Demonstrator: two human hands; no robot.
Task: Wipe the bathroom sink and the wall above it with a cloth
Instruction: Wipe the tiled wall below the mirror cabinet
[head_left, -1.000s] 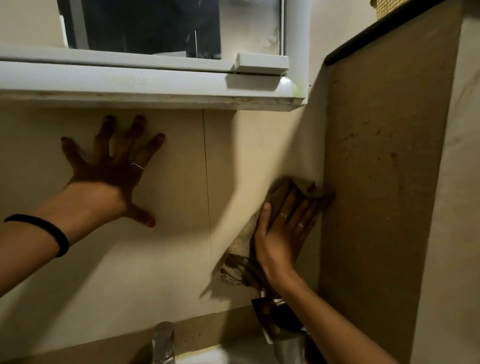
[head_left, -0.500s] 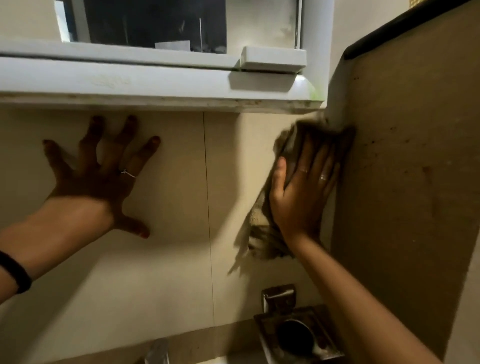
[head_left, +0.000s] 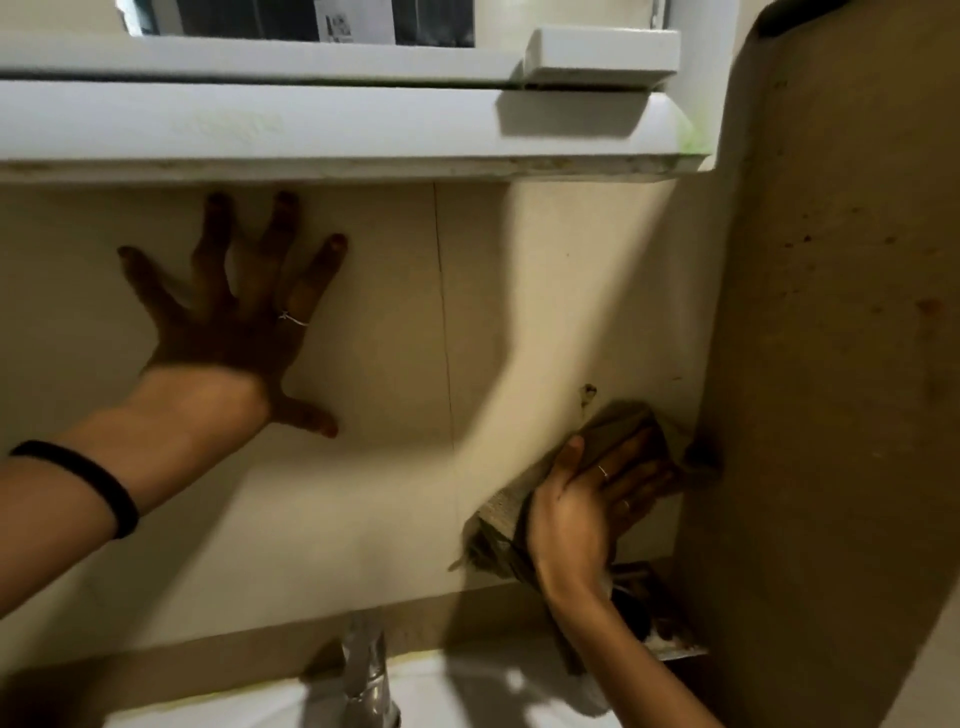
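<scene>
A brownish-grey cloth (head_left: 613, 426) lies flat against the beige tiled wall (head_left: 374, 478), low in the corner where it meets the brown side wall (head_left: 831, 364). My right hand (head_left: 587, 504) presses the cloth to the tiles with straight fingers laid over it; part of the cloth hangs below the palm. My left hand (head_left: 234, 322) rests flat on the wall under the shelf, fingers spread, holding nothing. The white sink (head_left: 467, 696) shows along the bottom edge with its chrome tap (head_left: 366, 675).
A white shelf (head_left: 332, 130) under a mirror cabinet juts out just above my left hand. A metal wall-mounted holder (head_left: 665, 629) sits below my right wrist in the corner. A vertical tile joint (head_left: 444, 322) runs between the hands.
My right hand has slid the cloth down the wall from just under the shelf to low in the corner. My left hand stayed planted on the tiles.
</scene>
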